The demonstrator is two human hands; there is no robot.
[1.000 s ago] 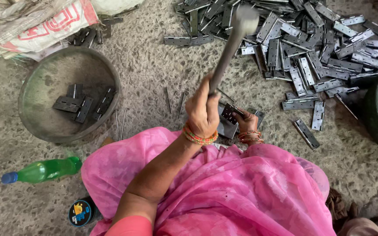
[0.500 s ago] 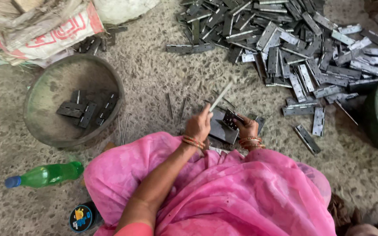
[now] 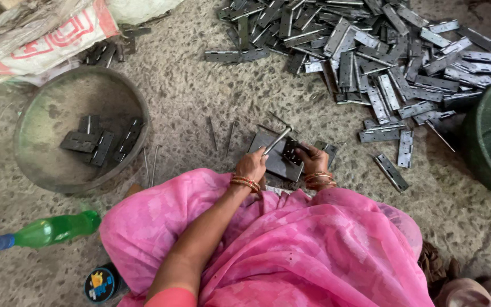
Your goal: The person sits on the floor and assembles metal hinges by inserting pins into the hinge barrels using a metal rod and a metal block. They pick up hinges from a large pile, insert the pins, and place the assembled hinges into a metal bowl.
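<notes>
place: floor workshop | evidence: heap of metal hinges (image 3: 382, 51), pan of hinges (image 3: 80, 131), rough speckled floor (image 3: 194, 85)

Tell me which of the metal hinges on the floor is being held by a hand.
The dark hinge on the flat metal block: the right hand pins it there. All others lie untouched in the big pile or the round basin.
</notes>
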